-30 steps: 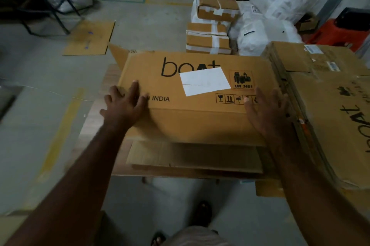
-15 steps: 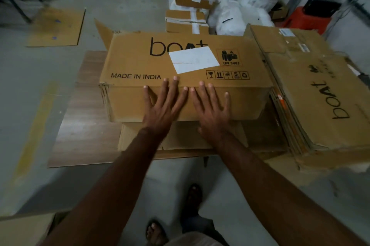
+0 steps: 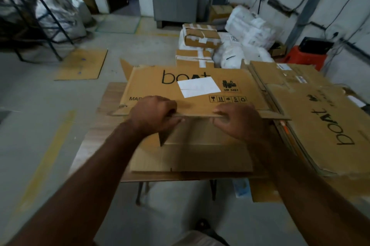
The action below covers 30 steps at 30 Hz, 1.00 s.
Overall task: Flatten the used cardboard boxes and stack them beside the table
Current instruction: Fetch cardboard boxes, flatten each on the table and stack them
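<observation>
Your left hand [image 3: 153, 114] was curled around the near edge of the printed cardboard box [image 3: 192, 90] at the centre of the frame, thumb under and fingers over the top panel. Your right hand [image 3: 238, 119] pinched the same edge a little further right, fingers folded over it. Both hands gripped the box; neither was loose or flat.

The box sat on the wooden table [image 3: 104, 125], its top panel nearly flat, a white label [image 3: 198, 86] stuck across the black lettering. A loose flap [image 3: 125, 68] stuck up at its far left corner. Below your hands, a second sheet of cardboard [image 3: 190, 157] lay spread toward the table's near edge.

At the right of the frame, a stack of flattened boxes [image 3: 320, 115] lay touching the box's right side, overhanging the table. Behind the table, in the upper centre, stood two taped parcels [image 3: 200, 35] beside white plastic sacks [image 3: 248, 29]. A single flat cardboard sheet [image 3: 82, 64] lay on the floor at the upper left, near a dark metal rack [image 3: 40, 17]. An orange stool [image 3: 304, 58] stood at the upper right by the wall.
</observation>
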{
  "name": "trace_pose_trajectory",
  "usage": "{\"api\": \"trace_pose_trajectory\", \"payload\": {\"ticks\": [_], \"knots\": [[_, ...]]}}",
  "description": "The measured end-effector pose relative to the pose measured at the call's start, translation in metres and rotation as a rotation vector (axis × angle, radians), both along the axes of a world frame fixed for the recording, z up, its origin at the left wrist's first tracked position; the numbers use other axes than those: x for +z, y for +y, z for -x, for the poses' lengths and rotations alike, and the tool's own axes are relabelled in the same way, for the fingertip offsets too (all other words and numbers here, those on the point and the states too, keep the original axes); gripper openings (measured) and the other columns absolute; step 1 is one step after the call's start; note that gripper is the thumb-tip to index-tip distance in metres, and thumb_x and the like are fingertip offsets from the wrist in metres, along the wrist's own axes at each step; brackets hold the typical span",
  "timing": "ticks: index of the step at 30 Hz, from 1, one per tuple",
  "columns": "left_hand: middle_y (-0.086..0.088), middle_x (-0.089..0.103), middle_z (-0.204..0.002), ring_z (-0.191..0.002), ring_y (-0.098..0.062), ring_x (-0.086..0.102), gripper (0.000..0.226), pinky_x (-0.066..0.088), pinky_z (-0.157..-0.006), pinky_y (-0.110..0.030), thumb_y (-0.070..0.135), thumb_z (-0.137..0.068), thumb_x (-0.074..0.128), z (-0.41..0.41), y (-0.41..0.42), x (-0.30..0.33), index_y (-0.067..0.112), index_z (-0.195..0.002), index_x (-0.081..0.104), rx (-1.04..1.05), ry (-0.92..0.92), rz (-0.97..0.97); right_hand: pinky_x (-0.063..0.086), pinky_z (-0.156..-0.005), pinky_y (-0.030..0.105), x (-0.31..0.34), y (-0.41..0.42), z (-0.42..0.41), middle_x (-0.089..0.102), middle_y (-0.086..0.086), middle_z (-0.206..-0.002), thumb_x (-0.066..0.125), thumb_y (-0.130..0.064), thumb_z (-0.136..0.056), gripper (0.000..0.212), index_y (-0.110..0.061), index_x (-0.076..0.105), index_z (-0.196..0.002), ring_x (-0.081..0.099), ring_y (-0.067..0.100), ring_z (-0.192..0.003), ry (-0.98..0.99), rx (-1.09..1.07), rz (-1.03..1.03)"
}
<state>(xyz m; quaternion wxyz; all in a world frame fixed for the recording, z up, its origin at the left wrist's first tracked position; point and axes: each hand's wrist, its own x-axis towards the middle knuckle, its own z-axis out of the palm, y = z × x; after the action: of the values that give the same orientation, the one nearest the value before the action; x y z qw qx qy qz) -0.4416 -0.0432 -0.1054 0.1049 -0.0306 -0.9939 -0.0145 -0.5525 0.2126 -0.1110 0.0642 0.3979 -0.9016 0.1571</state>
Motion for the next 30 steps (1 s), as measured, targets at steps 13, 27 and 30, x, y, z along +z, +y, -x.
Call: {"api": "trace_pose_trajectory", "payload": {"ticks": [13,27,30], "knots": [[-0.008,-0.015,-0.169,-0.156,-0.031,-0.011,0.098,-0.001,-0.123,-0.062,0.073,-0.091,0.048,0.102,0.019,-0.052,0.032,-0.162,-0.005,0.141,-0.214,-0.053,0.007,-0.122,0.062,-0.039,-0.069,0.139,0.017,0.000,-0.171,0.021,-0.055,-0.108,0.058,-0.036,0.013,-0.162,0.013,0.024,-0.157,-0.121,-0.204,-0.246],[-0.003,-0.001,-0.171,-0.157,-0.029,-0.001,0.094,0.005,-0.121,-0.067,0.068,-0.091,0.055,0.116,0.024,-0.052,0.034,-0.162,0.004,0.216,-0.360,-0.077,0.017,-0.122,0.055,-0.082,0.002,0.095,0.029,0.004,-0.166,0.075,-0.043,-0.082,0.091,-0.025,0.030,-0.159,0.024,0.027,-0.153,-0.006,-0.239,-0.159],[-0.004,0.007,-0.170,-0.156,-0.031,0.005,0.087,0.010,-0.120,-0.070,0.063,-0.095,0.053,0.111,0.028,-0.048,0.034,-0.162,0.007,0.166,-0.327,-0.045,0.023,-0.120,0.054,-0.079,0.033,0.080,0.034,0.011,-0.164,0.078,-0.034,-0.076,0.098,-0.012,0.031,-0.159,0.029,0.031,-0.152,-0.031,-0.414,-0.060]]}}
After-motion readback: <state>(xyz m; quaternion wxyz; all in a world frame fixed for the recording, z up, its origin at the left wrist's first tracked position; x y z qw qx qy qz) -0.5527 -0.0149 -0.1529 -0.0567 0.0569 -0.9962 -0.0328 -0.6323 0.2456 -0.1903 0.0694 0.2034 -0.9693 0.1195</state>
